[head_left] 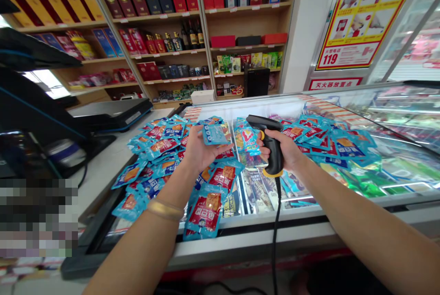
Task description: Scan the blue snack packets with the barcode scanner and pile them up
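Observation:
Near the middle, my left hand (201, 150) holds up a small blue snack packet (214, 134), its back side facing me. My right hand (283, 148) is wrapped round the handle of a black barcode scanner (274, 146) with yellow trim, whose head points left toward the packet. Its black cable hangs down over the freezer's front edge. Blue packets with red or dark blue labels lie in a heap (161, 146) on the glass to the left and under my left hand. Another heap (319, 136) of such packets lies to the right, beyond my right hand.
The glass-topped freezer (247, 244) shows packaged goods inside. At the left stand a scale (113, 114) and a dark screen device (30, 97) on a counter (99, 173). Shelves (161, 15) of boxes and bottles line the back, beside a red and yellow poster (369, 15).

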The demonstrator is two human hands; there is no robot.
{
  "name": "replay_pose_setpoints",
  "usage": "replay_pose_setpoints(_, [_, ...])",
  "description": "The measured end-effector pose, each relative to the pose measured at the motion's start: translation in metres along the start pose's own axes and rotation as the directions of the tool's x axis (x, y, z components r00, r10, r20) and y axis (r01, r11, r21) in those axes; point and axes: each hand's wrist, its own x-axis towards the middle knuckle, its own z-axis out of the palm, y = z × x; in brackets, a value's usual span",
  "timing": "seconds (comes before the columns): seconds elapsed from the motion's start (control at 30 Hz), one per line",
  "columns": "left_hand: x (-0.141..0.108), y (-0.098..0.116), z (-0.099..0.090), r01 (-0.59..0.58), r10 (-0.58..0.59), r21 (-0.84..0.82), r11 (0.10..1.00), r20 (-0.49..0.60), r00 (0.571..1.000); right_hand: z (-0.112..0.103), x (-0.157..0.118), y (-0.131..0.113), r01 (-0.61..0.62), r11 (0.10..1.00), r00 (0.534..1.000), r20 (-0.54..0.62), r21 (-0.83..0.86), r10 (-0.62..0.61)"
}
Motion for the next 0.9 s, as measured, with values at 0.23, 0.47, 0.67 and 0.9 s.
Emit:
replay_pose_setpoints(0.23, [0.004, -0.015, 0.003, -0.086, 0.101, 0.088, 0.992, -0.184, 0.978, -0.001, 0.0, 0.004, -0.008, 0.998, 0.995, 0.097, -0.058, 0.014])
replay_pose_setpoints(0.47, [0.012, -0.031, -0.006, -0.286, 0.33, 0.328, 0.9, -0.086, 0.94, -0.003, 0.0, 0.006, -0.052, 0.995, 0.991, 0.118, -0.089, 0.062])
replay_pose_setpoints(0.67, [0.011, -0.03, -0.009, -0.341, 0.376, 0.375, 0.862, -0.02, 0.926, 0.001, -0.002, 0.005, -0.074, 0.992, 0.988, 0.13, -0.102, 0.087])
replay_pose_setpoints(0.9, [0.015, -0.03, -0.011, -0.35, 0.386, 0.403, 0.845, -0.008, 0.922, 0.001, -0.002, 0.004, -0.076, 0.992, 0.989, 0.12, -0.103, 0.089])
